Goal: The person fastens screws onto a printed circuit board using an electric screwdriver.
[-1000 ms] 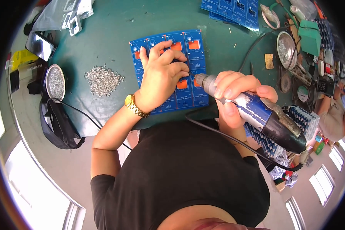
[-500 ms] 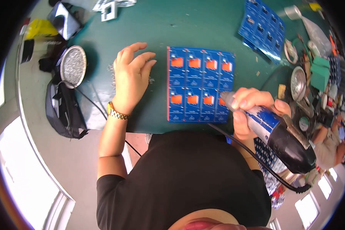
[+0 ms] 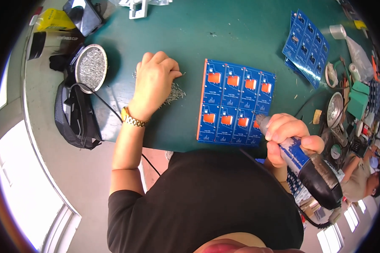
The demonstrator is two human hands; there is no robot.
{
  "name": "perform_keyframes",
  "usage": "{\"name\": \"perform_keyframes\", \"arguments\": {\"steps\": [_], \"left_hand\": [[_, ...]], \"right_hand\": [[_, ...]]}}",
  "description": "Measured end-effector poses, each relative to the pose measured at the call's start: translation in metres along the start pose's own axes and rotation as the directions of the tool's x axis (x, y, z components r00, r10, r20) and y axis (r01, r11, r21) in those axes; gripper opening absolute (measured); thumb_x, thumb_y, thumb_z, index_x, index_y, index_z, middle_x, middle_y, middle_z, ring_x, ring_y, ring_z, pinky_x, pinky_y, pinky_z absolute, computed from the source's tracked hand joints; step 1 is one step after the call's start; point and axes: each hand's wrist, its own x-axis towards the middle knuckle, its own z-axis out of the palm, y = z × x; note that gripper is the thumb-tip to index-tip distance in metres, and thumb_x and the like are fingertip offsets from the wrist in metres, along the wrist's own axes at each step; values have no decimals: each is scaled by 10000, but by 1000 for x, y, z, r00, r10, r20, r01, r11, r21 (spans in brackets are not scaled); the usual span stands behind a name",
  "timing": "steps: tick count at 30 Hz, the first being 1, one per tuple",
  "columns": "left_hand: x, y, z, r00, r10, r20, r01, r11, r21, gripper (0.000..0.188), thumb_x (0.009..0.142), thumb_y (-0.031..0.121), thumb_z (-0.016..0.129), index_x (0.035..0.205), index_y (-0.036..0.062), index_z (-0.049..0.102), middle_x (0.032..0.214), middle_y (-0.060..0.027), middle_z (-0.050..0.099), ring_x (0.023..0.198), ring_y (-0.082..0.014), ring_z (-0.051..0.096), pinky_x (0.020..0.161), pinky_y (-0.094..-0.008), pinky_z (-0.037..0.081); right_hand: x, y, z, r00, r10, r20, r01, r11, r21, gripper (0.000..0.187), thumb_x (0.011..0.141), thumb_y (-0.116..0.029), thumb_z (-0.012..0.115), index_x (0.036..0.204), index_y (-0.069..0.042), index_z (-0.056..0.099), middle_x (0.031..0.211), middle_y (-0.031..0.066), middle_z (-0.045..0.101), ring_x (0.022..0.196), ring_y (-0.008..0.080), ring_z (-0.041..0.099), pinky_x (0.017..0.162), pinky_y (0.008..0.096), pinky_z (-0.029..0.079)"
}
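My left hand (image 3: 155,82) is closed in a pinch, with what looks like a small screw at its fingertips. Beneath and beside it, a loose pile of small silver screws (image 3: 173,94) lies on the green table. My right hand (image 3: 289,131) grips a blue and black electric screwdriver (image 3: 302,162), its nose pointing up and left. The nose is over the lower right of a blue circuit board panel (image 3: 232,100); whether it touches cannot be told. Rows of orange squares show on the panel, which lies flat between my hands.
A round dish of small metal parts (image 3: 91,69) stands at the left beside a dark bag (image 3: 74,120). More blue panels (image 3: 307,48) lie at the far right. Further right are a second metal dish (image 3: 335,109), tools and a person (image 3: 361,181).
My left hand has gone from spread fingers to a pinch at the screw pile. The whole view has shifted slightly, while the screwdriver stays over the panel's lower right.
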Motion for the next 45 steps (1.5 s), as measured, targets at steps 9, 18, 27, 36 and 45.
{"name": "perform_keyframes", "arguments": {"steps": [9,18,27,36,45], "left_hand": [[-5,3,0,999,-24,-30,25,999,40,192,767,123,702,956,139,672,859,-20,599,853,-263,516,774,-376,415],[-14,8,-2,998,21,-59,-26,997,-77,142,704,136,770,798,76,682,833,-47,625,874,-283,534,795,-374,435],[-22,29,8,995,75,-67,-72,996,49,78,745,114,725,784,95,660,874,-53,590,936,-298,520,828,-396,401],[-17,73,10,990,-44,-135,-8,932,-362,68,844,-26,608,898,13,594,832,-119,639,766,-269,636,704,-337,499],[3,142,49,971,229,67,-150,805,-574,126,736,-1,739,828,50,672,826,-65,665,748,-232,649,715,-320,506]], "right_hand": [[-1,-1,-2,998,14,56,-19,996,88,746,646,157,711,1204,-155,328,817,116,569,577,243,578,490,353,450],[-31,-6,-10,988,-75,-132,76,997,1,747,762,29,668,1350,-178,257,866,113,587,635,245,604,579,385,483],[-34,-35,-15,913,-62,-403,86,995,41,595,823,-59,676,1316,-162,359,845,88,583,632,223,577,582,365,447],[-52,-49,-27,902,-78,-425,118,991,67,647,792,43,663,1320,-113,324,854,129,588,693,241,582,603,361,474],[-56,-65,-40,986,-128,-107,94,956,-277,670,781,5,652,1331,-143,300,906,130,597,681,268,626,631,423,504]]}}
